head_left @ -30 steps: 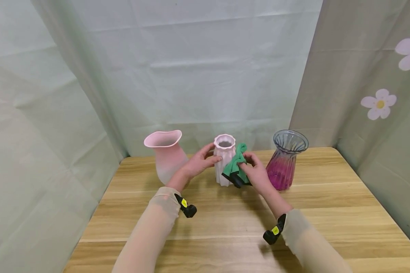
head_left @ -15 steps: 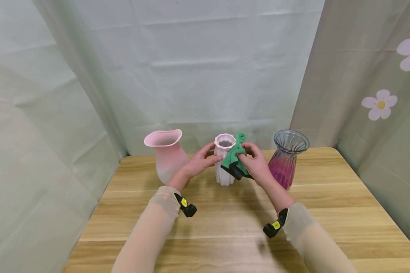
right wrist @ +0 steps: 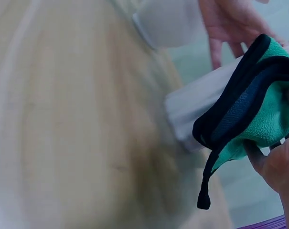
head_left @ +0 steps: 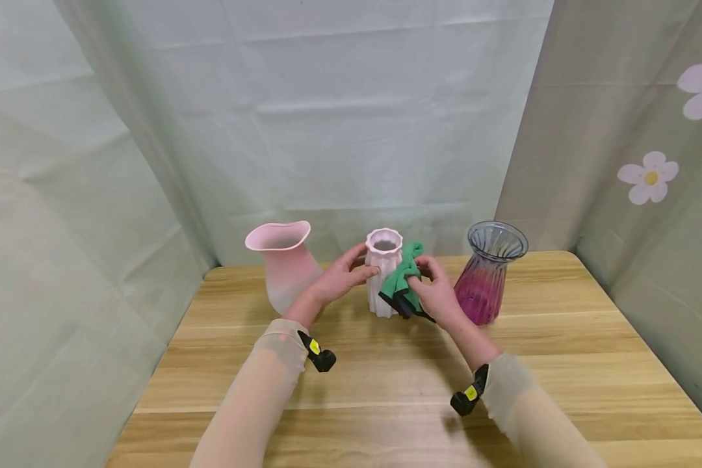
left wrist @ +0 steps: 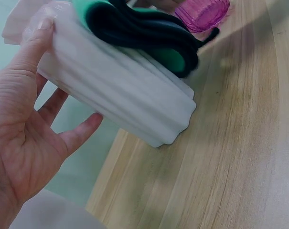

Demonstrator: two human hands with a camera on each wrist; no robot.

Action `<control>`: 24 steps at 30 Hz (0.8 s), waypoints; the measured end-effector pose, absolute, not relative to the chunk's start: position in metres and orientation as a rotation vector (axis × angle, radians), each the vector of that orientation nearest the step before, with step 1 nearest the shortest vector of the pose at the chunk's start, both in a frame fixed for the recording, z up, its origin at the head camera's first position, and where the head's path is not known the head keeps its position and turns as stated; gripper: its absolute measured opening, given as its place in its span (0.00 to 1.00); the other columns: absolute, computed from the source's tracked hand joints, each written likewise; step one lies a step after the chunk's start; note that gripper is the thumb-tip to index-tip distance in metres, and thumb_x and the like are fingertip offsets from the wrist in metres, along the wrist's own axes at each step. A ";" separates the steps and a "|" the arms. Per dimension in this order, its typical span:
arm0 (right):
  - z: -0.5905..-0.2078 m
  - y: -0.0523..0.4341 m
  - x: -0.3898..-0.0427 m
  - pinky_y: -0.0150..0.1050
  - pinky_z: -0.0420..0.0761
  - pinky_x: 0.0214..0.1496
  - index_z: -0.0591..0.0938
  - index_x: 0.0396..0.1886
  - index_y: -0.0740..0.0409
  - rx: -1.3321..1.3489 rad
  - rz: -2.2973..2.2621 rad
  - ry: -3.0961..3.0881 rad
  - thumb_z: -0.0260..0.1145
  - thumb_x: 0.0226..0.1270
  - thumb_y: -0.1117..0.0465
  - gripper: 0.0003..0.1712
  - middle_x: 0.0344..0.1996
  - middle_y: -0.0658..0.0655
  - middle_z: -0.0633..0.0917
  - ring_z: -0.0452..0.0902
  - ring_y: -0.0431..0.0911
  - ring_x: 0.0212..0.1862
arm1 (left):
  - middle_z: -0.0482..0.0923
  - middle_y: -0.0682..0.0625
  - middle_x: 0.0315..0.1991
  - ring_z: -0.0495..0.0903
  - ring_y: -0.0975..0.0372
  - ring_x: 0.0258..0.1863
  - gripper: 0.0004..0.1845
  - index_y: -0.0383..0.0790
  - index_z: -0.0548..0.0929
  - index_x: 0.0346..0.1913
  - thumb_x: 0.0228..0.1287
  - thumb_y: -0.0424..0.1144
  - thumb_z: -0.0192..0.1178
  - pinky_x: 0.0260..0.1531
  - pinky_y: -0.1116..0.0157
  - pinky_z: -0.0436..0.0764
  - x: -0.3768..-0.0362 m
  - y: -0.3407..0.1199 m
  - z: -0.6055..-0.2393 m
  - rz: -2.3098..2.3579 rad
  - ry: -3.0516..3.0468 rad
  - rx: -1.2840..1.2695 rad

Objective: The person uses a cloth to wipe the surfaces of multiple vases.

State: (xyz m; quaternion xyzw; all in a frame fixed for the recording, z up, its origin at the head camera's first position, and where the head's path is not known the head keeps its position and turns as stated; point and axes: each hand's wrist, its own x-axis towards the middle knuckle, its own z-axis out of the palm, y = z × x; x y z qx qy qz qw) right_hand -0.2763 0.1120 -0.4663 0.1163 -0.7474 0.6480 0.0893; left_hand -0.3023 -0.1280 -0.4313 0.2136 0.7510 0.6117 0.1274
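Note:
A small pale pink ribbed vase (head_left: 377, 294) with a scalloped rim stands upright in the middle of the table. My left hand (head_left: 340, 281) steadies it from the left, thumb on the near side and fingers behind the neck; the left wrist view shows the thumb (left wrist: 43, 38) lying on the upper ribs. A green cloth (head_left: 399, 283) with black edging is pinched and bunched in my right hand (head_left: 440, 296). It lies against the vase's right side and hides part of the ribs. In the right wrist view a loop hangs from the cloth (right wrist: 273, 114).
Left of my left hand stands a larger pink-to-white vase (head_left: 283, 270) with a wavy, flared mouth, partly behind the forearm. A glass vase (head_left: 483, 286), blue-grey above and magenta below, is close behind my right hand. Curtains enclose the wooden table (head_left: 380, 403).
My right hand slid the cloth up along the vase's side, then back down to about where it was. The left hand and the vases have stayed in place.

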 end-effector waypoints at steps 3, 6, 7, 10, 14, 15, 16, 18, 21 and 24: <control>-0.482 0.111 -0.272 0.56 0.70 0.65 0.79 0.52 0.62 0.326 1.930 -2.226 0.67 0.70 0.67 0.13 0.52 0.62 0.80 0.73 0.56 0.59 | 0.63 0.46 0.75 0.65 0.52 0.72 0.35 0.51 0.60 0.80 0.75 0.40 0.62 0.64 0.54 0.75 -0.301 -0.128 -0.431 1.778 2.188 0.608; -0.501 0.111 -0.269 0.54 0.71 0.64 0.78 0.52 0.61 0.283 1.909 -2.266 0.67 0.69 0.66 0.14 0.52 0.61 0.81 0.73 0.57 0.60 | 0.64 0.48 0.75 0.65 0.53 0.72 0.35 0.53 0.61 0.80 0.75 0.41 0.62 0.64 0.54 0.75 -0.301 -0.128 -0.430 1.770 2.198 0.601; -0.507 0.111 -0.268 0.53 0.72 0.63 0.78 0.52 0.60 0.271 1.902 -2.282 0.67 0.69 0.66 0.14 0.52 0.61 0.81 0.73 0.56 0.61 | 0.63 0.48 0.75 0.65 0.53 0.72 0.35 0.53 0.61 0.80 0.75 0.41 0.62 0.64 0.54 0.75 -0.301 -0.128 -0.430 1.768 2.200 0.602; -0.519 0.111 -0.266 0.51 0.72 0.62 0.78 0.52 0.59 0.250 1.881 -2.305 0.68 0.68 0.66 0.14 0.52 0.60 0.81 0.72 0.56 0.62 | 0.63 0.49 0.75 0.65 0.53 0.72 0.35 0.54 0.61 0.80 0.75 0.42 0.62 0.64 0.54 0.75 -0.301 -0.128 -0.431 1.763 2.208 0.607; -0.522 0.111 -0.264 0.52 0.72 0.61 0.77 0.51 0.59 0.274 1.895 -2.281 0.69 0.67 0.67 0.15 0.53 0.60 0.81 0.72 0.57 0.62 | 0.63 0.50 0.75 0.65 0.54 0.72 0.35 0.55 0.61 0.80 0.75 0.42 0.62 0.64 0.54 0.76 -0.301 -0.128 -0.431 1.760 2.215 0.604; -0.522 0.111 -0.264 0.52 0.72 0.61 0.77 0.51 0.59 0.281 1.900 -2.277 0.69 0.67 0.68 0.15 0.52 0.60 0.81 0.72 0.57 0.62 | 0.63 0.50 0.75 0.65 0.54 0.72 0.35 0.55 0.61 0.80 0.75 0.42 0.62 0.64 0.54 0.76 -0.301 -0.129 -0.431 1.757 2.217 0.603; -0.522 0.111 -0.264 0.53 0.72 0.61 0.77 0.51 0.58 0.285 1.904 -2.276 0.69 0.67 0.68 0.15 0.52 0.60 0.81 0.72 0.57 0.62 | 0.63 0.50 0.75 0.65 0.54 0.72 0.35 0.55 0.61 0.80 0.76 0.42 0.62 0.64 0.54 0.76 -0.301 -0.129 -0.431 1.756 2.219 0.602; -0.521 0.112 -0.263 0.53 0.73 0.61 0.77 0.51 0.58 0.285 1.899 -2.284 0.70 0.66 0.68 0.15 0.52 0.60 0.81 0.72 0.57 0.62 | 0.63 0.50 0.75 0.65 0.54 0.72 0.35 0.55 0.61 0.80 0.75 0.42 0.62 0.64 0.54 0.76 -0.301 -0.128 -0.432 1.754 2.219 0.604; -0.521 0.112 -0.264 0.51 0.73 0.61 0.78 0.50 0.58 0.276 1.898 -2.288 0.70 0.67 0.67 0.15 0.51 0.59 0.82 0.73 0.55 0.62 | 0.63 0.50 0.75 0.65 0.53 0.72 0.35 0.55 0.61 0.80 0.76 0.42 0.62 0.64 0.54 0.76 -0.302 -0.128 -0.433 1.760 2.216 0.613; -0.518 0.112 -0.264 0.46 0.75 0.58 0.79 0.50 0.58 0.240 1.912 -2.282 0.71 0.67 0.66 0.14 0.50 0.58 0.83 0.73 0.53 0.61 | 0.63 0.49 0.75 0.65 0.52 0.72 0.35 0.54 0.61 0.80 0.76 0.42 0.62 0.64 0.53 0.76 -0.303 -0.128 -0.433 1.767 2.212 0.617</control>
